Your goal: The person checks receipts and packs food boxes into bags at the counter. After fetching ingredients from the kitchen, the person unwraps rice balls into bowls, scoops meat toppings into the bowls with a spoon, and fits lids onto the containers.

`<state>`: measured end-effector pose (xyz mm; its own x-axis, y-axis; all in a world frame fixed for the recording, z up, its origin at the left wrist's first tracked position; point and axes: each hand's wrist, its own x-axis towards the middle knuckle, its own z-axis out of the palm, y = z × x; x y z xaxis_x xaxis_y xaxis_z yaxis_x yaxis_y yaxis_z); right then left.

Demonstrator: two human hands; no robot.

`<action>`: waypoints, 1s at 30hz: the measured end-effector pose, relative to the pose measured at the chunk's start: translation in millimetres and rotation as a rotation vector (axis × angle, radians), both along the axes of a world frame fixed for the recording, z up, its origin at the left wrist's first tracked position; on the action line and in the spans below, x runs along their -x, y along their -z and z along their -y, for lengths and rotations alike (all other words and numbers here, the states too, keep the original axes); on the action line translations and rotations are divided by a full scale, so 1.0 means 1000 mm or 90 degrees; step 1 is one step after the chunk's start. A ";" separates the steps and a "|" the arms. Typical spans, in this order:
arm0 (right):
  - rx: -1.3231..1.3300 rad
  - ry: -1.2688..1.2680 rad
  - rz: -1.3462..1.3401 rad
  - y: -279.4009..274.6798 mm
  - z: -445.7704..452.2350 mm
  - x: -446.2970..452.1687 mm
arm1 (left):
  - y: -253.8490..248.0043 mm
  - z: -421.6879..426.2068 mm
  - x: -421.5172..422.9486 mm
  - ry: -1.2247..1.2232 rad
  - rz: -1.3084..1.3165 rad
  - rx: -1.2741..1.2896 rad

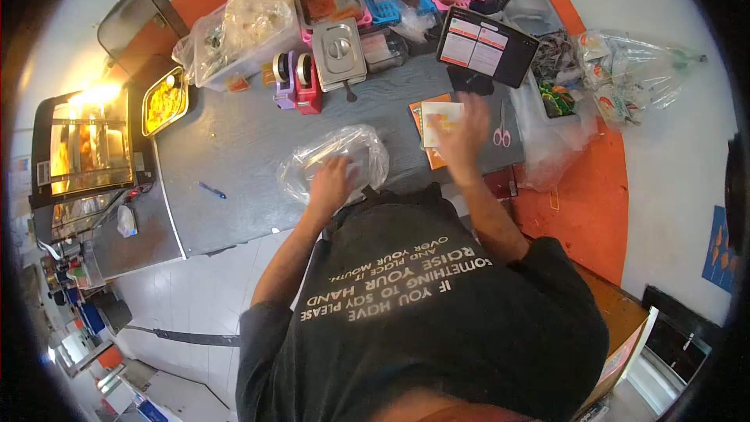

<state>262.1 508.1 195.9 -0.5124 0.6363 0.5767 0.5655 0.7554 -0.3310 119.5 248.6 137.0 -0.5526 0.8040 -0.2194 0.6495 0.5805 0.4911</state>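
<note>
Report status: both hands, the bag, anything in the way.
Left hand on clear plastic bag. Right hand blurred at white paper, grip unclear. Pink-handled scissors to its right; nothing visibly blocks the bag.

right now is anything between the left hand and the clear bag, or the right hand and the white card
Nothing visible stands between the left hand and the clear bag, or between the right hand and the white card; the right hand is blurred, so contact there is unclear.

Beneath your fingers spreads a dark grey table; well to their left, a lit glass-fronted cabinet glows yellow. To their right stands an orange-and-white wall; lower, left of them, lies pale floor.
</note>
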 end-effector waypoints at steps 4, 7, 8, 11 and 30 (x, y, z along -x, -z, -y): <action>0.609 -0.096 0.086 0.100 -0.075 -0.042 | 0.032 -0.097 -0.043 -0.048 0.488 -0.174; 0.844 -0.263 0.014 0.117 -0.081 -0.040 | 0.052 -0.172 -0.070 -0.257 0.883 -0.347; 0.892 -0.194 -0.046 0.118 -0.077 -0.039 | 0.047 -0.185 -0.080 -0.258 0.885 -0.351; 1.082 -0.155 -0.112 0.115 -0.083 -0.049 | 0.043 -0.202 -0.093 -0.371 0.891 -0.425; 1.589 -0.077 -0.556 0.041 0.174 0.002 | 0.086 0.112 0.015 -0.872 0.579 -0.283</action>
<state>260.0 334.1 155.3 -0.7482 0.1336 -0.6498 -0.0361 -0.9863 -0.1613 104.6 136.1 51.5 -0.6736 -0.0363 -0.7382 -0.7331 0.1600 0.6611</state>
